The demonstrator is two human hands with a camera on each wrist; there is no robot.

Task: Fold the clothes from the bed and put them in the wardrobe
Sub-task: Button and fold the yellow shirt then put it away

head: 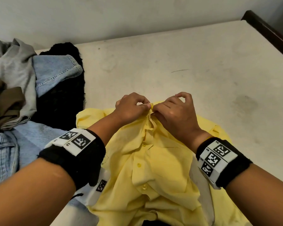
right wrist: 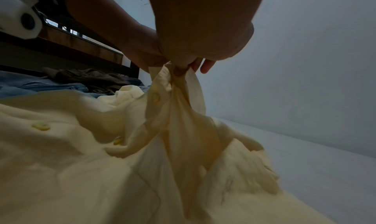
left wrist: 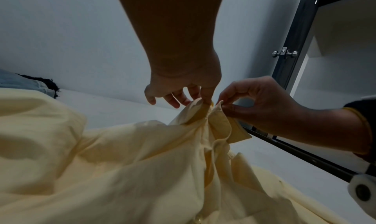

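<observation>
The shirt (head: 153, 160) lies on the bed (head: 186, 62), its collar pinched by left hand (head: 131, 110) and right hand (head: 175, 115). Below the grip, the placket should be kept straight and taut.

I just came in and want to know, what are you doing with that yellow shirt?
A person is working on the yellow shirt spread on the bed. The left hand and right hand each pinch one side of its collar, right at the top. It is not folded yet. More clothes wait in a heap to the left, with jeans and a grey top.
</observation>
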